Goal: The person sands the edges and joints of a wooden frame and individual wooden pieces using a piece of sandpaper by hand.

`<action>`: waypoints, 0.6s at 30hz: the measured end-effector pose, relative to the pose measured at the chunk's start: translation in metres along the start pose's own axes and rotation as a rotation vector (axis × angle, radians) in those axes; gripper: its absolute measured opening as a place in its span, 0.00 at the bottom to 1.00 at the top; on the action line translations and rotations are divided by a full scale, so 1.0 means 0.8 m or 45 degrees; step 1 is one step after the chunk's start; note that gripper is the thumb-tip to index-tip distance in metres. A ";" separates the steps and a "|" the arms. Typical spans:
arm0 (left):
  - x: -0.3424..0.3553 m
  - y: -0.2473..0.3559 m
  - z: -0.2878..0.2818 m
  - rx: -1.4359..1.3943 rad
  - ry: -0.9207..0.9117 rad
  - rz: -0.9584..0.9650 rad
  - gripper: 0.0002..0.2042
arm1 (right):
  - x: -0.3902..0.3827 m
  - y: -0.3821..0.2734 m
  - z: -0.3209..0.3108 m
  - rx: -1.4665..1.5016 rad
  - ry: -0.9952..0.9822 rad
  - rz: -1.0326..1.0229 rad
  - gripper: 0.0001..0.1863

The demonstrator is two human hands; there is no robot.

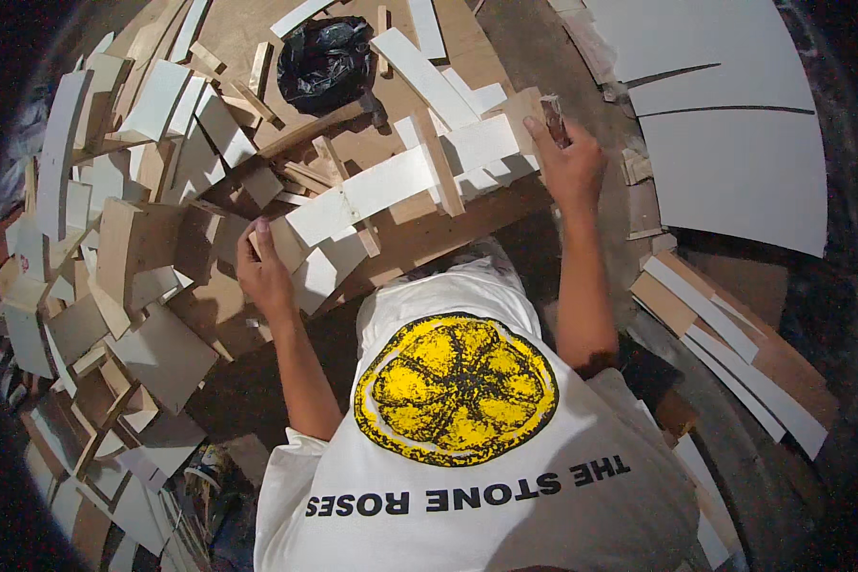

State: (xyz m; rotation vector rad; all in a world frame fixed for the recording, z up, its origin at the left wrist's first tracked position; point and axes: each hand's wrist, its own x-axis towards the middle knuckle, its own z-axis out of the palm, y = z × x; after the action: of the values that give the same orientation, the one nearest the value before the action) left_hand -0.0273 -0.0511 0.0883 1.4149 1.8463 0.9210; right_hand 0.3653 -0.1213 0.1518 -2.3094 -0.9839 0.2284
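A long white board assembly (324,213) lies across the plywood worktop (448,238), with two short wooden crosspieces (441,181) over or under it. My left hand (264,269) is closed on the assembly's left end, a wooden piece partly in shadow, with the thumb on top. My right hand (570,167) is closed round the wooden piece at the right end (522,110), thumb near its edge. Loose white strips (405,67) and small wood offcuts (257,71) lie just beyond the assembly.
A crumpled black plastic bag (319,62) sits at the back of the worktop. Jumbled boards and pieces (153,343) crowd the whole left side. Large white panels (729,172) lie at upper right, and long stacked strips (744,362) at lower right. My white printed shirt fills the bottom centre.
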 end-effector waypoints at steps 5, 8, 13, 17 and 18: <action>-0.020 0.006 -0.004 -0.334 0.017 -0.021 0.19 | -0.011 0.010 0.018 0.092 0.100 0.001 0.24; -0.028 0.010 -0.018 -0.270 -0.025 -0.115 0.18 | -0.016 0.026 0.025 0.085 0.165 0.030 0.27; -0.034 -0.004 -0.032 -0.544 -0.045 -0.128 0.18 | -0.012 0.022 0.026 0.177 0.036 0.180 0.34; -0.034 -0.009 -0.049 -0.405 -0.119 -0.087 0.18 | 0.001 0.035 0.038 0.112 0.131 0.099 0.35; -0.036 -0.005 -0.052 -0.415 -0.142 -0.108 0.18 | 0.000 0.037 0.037 0.057 0.077 0.144 0.34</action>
State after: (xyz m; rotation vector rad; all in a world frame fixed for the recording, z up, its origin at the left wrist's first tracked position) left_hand -0.0566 -0.0858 0.1102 1.1552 1.5777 1.0248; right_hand 0.3719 -0.1232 0.1109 -2.3194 -0.8113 0.2236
